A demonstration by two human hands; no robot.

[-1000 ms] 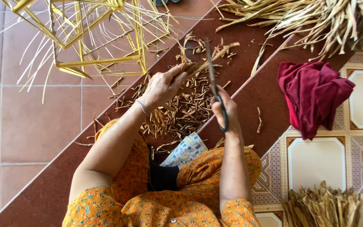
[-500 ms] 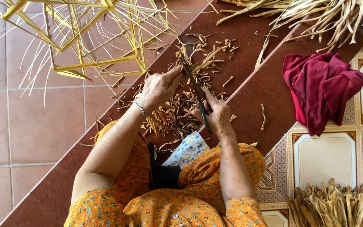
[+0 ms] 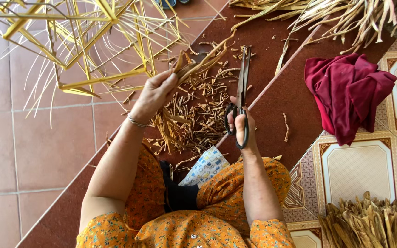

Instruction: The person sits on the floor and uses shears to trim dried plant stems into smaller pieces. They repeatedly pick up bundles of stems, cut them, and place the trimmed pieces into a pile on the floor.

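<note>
Bundle of dry tan leaf strips (image 3: 194,64): light, stiff, brittle, held above the dark red floor step (image 3: 272,101); left hand (image 3: 155,94) pinches its lower end, right hand (image 3: 241,126) grips long dark metal scissors (image 3: 242,87), blades closed.

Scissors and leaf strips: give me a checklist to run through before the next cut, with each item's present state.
1. Scissors held firmly in the right hand, fingers through the loops: ok.
2. Blades opened to take the strips: not ok, they look closed.
3. Dried strip bundle held in the left hand: ok.
4. Bundle between the blades: not ok, it lies apart, to their left.
5. Left fingers away from the blades: ok.
6. Blade sharpness: cannot tell.
</note>
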